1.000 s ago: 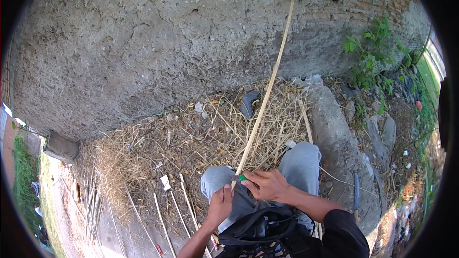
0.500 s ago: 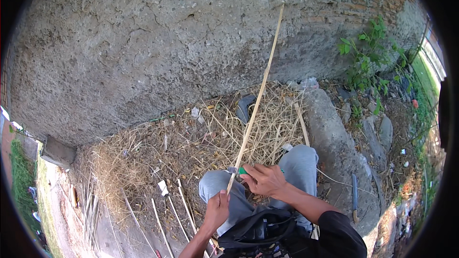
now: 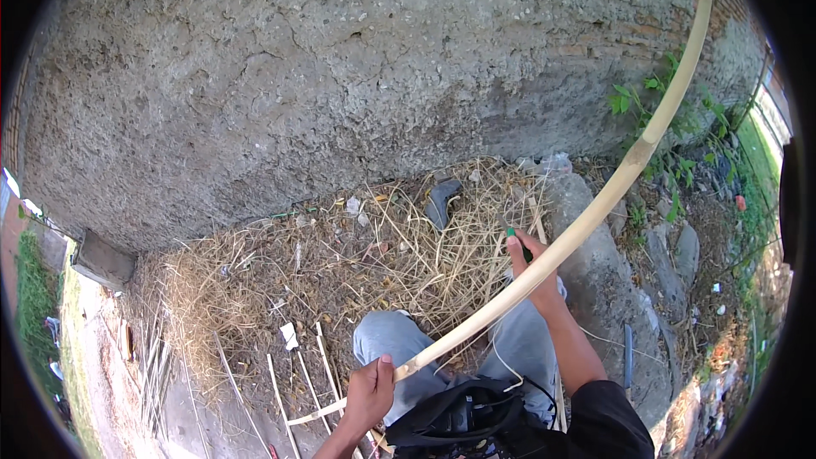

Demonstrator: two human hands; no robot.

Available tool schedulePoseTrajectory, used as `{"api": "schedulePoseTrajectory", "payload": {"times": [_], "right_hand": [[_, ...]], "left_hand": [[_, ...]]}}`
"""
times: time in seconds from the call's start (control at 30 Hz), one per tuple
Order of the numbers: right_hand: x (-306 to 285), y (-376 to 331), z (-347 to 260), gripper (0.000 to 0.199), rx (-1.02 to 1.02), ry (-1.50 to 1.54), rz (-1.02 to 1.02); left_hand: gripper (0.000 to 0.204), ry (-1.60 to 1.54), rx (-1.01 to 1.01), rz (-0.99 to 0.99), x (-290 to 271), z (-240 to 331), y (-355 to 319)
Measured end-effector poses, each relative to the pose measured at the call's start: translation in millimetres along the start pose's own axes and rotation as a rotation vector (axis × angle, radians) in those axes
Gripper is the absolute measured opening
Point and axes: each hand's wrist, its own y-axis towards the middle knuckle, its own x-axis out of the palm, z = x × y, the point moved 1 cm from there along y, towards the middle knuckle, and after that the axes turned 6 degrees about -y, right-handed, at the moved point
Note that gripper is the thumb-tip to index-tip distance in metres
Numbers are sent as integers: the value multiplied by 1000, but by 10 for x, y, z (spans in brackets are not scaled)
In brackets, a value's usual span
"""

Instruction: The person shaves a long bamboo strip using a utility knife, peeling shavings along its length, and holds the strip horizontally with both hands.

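My left hand [image 3: 371, 389] is closed round a long pale bamboo strip [image 3: 586, 219] close to its lower end, and a short tail pokes out to the left of the fist. From there the strip rises in a curve to the upper right, over my knees and past the wall. My right hand [image 3: 537, 270], partly hidden behind the strip, is closed on a green-handled knife [image 3: 511, 232]; its blade is hard to make out. A thin pale curled sliver [image 3: 507, 364] hangs below the strip, over my lap.
Pale shavings [image 3: 463, 268] cover the ground before my knees, with a dark grey scrap [image 3: 441, 203] among them. Several thin strips [image 3: 280, 395] lie at lower left. A rough wall [image 3: 323, 76] stands ahead. On the right are a concrete block [image 3: 586, 246], a blue-bladed tool [image 3: 628, 357] and a leafy plant [image 3: 671, 110].
The bamboo strip has swung from nearly upright to a slant toward the upper right, and looks nearer. My right hand has moved right and up with the knife; my left has shifted slightly left and down.
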Motion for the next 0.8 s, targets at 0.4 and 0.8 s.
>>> {"api": "schedulePoseTrajectory", "payload": {"times": [0.4,0.8], "right_hand": [[-49,-738,-606,27,-419,57,-260],[-62,-286,-680,22,-305,-180,-157]], "left_hand": [[39,-57,92,42,364,10,371],[43,-79,-21,-24,250,-400,171]]}}
